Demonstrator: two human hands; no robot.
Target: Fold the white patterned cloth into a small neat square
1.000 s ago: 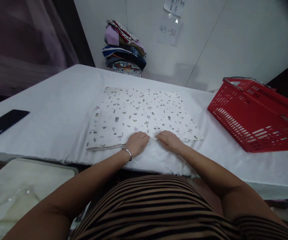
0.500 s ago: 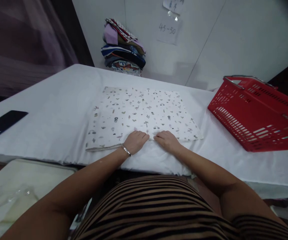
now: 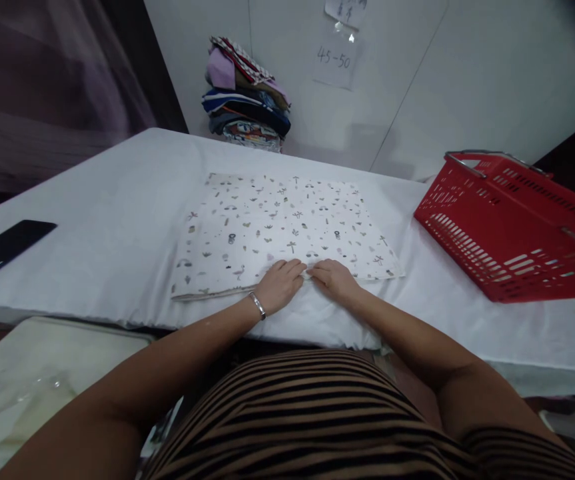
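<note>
A folded white cloth (image 3: 272, 223) printed with small palm trees, flamingos and rainbows lies flat on the white-covered table (image 3: 117, 213). At the middle of its near edge, my left hand (image 3: 280, 283) pinches the fabric, fingers on top and thumb out of sight. Right beside it, my right hand (image 3: 334, 280) grips the same edge with its fingers bent over it. Only a small gap separates the two hands. Several layers show along the cloth's near left edge.
A red plastic basket (image 3: 512, 230) with metal handles stands at the right. A black phone (image 3: 7, 247) lies at the far left. Behind the table, a stack of folded clothes (image 3: 247, 93) rests against the wall. A pale stool or box top (image 3: 57, 387) sits below the front left edge.
My left hand has slid slightly right along the cloth's near edge, closer to my right hand. The right hand and the cloth have hardly moved.
</note>
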